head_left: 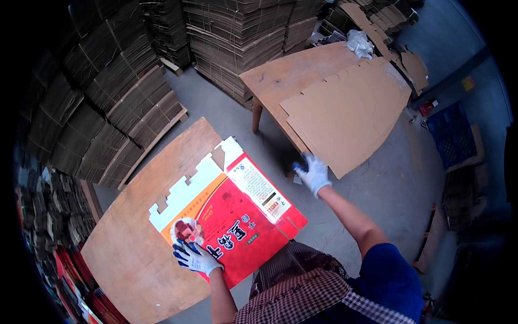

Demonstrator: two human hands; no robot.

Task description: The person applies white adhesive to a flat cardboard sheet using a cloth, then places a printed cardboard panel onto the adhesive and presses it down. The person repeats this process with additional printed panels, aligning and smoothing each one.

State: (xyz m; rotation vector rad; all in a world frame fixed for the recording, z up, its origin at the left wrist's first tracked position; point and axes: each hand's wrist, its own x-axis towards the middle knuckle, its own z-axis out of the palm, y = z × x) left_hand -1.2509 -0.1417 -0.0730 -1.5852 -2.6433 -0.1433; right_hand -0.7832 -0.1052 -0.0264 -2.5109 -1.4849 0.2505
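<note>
My left hand (200, 260), in a white glove with blue fingers, lies on the lower left part of a red printed carton (253, 216), fingers spread over its surface. The carton is folded flat, with a notched white edge along its far side and a white printed panel at its right. It rests on a low wooden table (129, 243). My right hand (314, 175), gloved alike, is held out in the air with fingers apart, near the close corner of a large brown cardboard sheet (350, 113). Nothing shows in it; whether it touches the sheet I cannot tell.
The sheet lies on a second wooden table (280, 73), with crumpled clear plastic (360, 44) at its far end. Tall bundles of flat cardboard (237, 38) stand behind and at the left. Red cartons (73, 270) are stacked lower left; a blue crate (453, 135) stands right.
</note>
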